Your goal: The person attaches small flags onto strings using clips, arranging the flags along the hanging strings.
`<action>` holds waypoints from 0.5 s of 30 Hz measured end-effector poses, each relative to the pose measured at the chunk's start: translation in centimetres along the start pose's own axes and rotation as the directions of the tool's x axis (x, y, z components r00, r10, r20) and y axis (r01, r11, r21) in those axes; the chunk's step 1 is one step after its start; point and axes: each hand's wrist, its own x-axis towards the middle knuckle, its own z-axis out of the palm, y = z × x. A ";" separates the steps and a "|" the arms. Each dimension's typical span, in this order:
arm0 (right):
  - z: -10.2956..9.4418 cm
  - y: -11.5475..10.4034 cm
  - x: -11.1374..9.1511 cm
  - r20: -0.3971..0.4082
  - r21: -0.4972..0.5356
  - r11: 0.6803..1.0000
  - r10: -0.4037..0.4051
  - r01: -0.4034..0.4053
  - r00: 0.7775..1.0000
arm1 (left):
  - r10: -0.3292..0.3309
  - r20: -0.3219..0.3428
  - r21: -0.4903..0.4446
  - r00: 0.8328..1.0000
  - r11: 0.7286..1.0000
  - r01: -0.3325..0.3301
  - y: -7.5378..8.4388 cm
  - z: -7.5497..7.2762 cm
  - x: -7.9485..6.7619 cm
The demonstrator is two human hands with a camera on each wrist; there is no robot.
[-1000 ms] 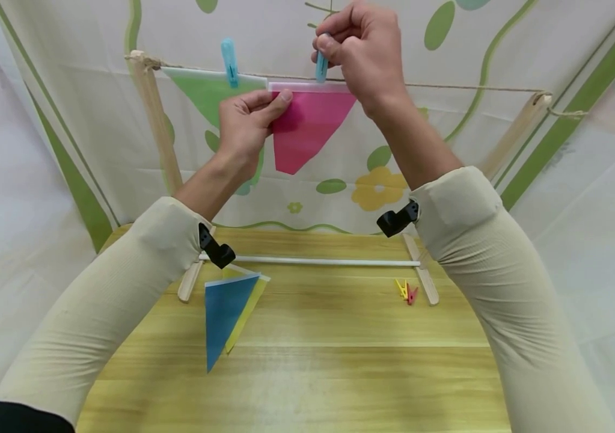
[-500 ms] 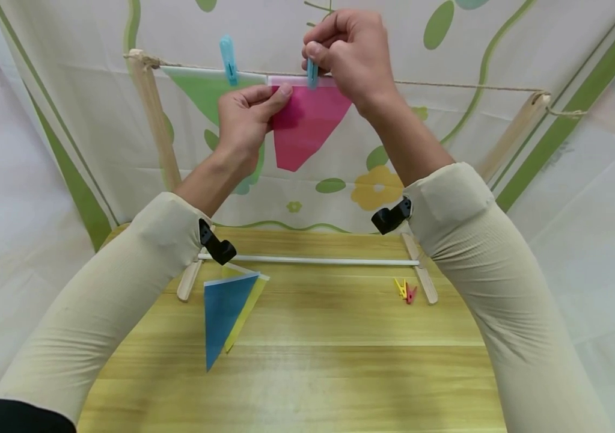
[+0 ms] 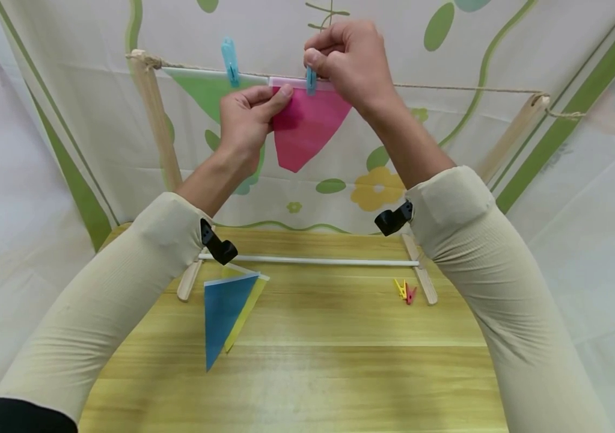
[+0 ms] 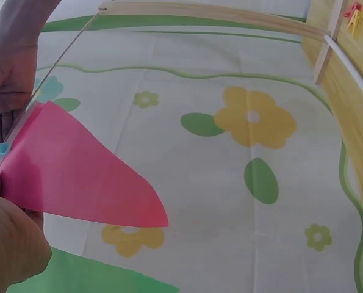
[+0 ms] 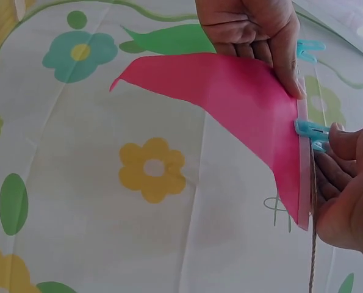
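Observation:
My left hand pinches the upper left corner of a pink pennant against the twine. With thumb and fingers my right hand pinches the tail of a blue clothespin. That clothespin's front straddles the pennant's pale top edge, as the right wrist view shows at the clothespin. Left of it hangs a green pennant, fixed to the twine by another blue clothespin and partly hidden behind my left hand.
Wooden posts hold the twine at both ends, joined low by a white rod. On the wooden table lie a blue pennant over yellow, plus a yellow clothespin and a red one. Patterned cloth stands behind.
My right hand has moved slightly left, then down, bringing the blue clothespin from above the pink pennant onto its top edge. My left hand has barely moved.

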 end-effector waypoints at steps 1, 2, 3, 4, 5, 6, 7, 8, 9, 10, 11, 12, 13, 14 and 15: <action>0.0 0.0 0.0 0.004 -0.021 1.000 -0.002 0.003 1.000 | 0.000 0.000 -0.002 1.000 1.000 0.000 0.0 0.0 0.0; -0.1 0.1 0.0 0.009 -0.040 0.999 -0.005 0.006 1.000 | 0.001 0.001 -0.001 1.000 1.000 -0.001 0.0 0.0 0.0; -0.1 0.1 -0.1 0.013 -0.054 0.999 -0.005 0.005 1.000 | 0.003 0.001 -0.003 1.000 1.000 -0.003 0.0 0.0 0.0; -0.1 0.2 -0.1 0.017 -0.068 0.998 -0.005 0.006 1.000 | 0.007 0.002 0.002 1.000 1.000 -0.007 0.0 0.0 0.0; -0.2 0.2 -0.1 0.021 -0.081 0.997 -0.006 0.008 1.000 | 0.007 0.002 0.004 1.000 1.000 -0.007 0.0 0.0 0.0; -0.2 0.3 -0.1 0.026 -0.092 0.996 -0.007 0.009 1.000 | 0.006 0.001 0.006 1.000 1.000 -0.006 0.0 -0.1 -0.1; -0.2 0.3 -0.1 0.030 -0.101 0.995 -0.008 0.011 1.000 | 0.006 0.000 0.009 1.000 1.000 -0.006 0.0 -0.1 -0.1; -0.2 0.3 -0.2 0.033 -0.108 0.994 -0.012 0.015 0.999 | 0.006 0.000 0.014 1.000 1.000 -0.006 -0.1 -0.1 -0.1; -0.3 0.4 -0.2 0.036 -0.114 0.993 -0.015 0.019 0.999 | 0.005 -0.002 0.019 1.000 1.000 -0.005 0.0 -0.1 -0.1; -0.3 0.4 -0.2 0.040 -0.120 0.993 -0.019 0.023 0.999 | 0.004 -0.003 0.024 1.000 1.000 -0.004 0.0 -0.1 -0.2; -0.3 0.4 -0.3 0.044 -0.123 0.992 -0.022 0.027 0.999 | 0.004 -0.005 0.029 1.000 1.000 -0.004 0.0 -0.2 -0.2; -0.3 0.4 -0.3 0.048 -0.125 0.992 -0.025 0.031 0.999 | 0.001 -0.007 0.031 1.000 1.000 -0.001 0.0 -0.2 -0.2; -0.4 0.5 -0.3 0.052 -0.127 0.991 -0.029 0.035 0.998 | -0.002 -0.009 0.033 1.000 0.999 0.002 0.0 -0.2 -0.2; -0.4 0.5 -0.4 0.055 -0.128 0.991 -0.031 0.038 0.998 | 0.000 -0.010 0.039 1.000 0.999 0.000 0.0 -0.2 -0.2; -0.4 0.5 -0.4 0.058 -0.127 0.991 -0.030 0.037 0.998 | 0.002 -0.011 0.046 1.000 0.999 -0.002 0.0 -0.3 -0.2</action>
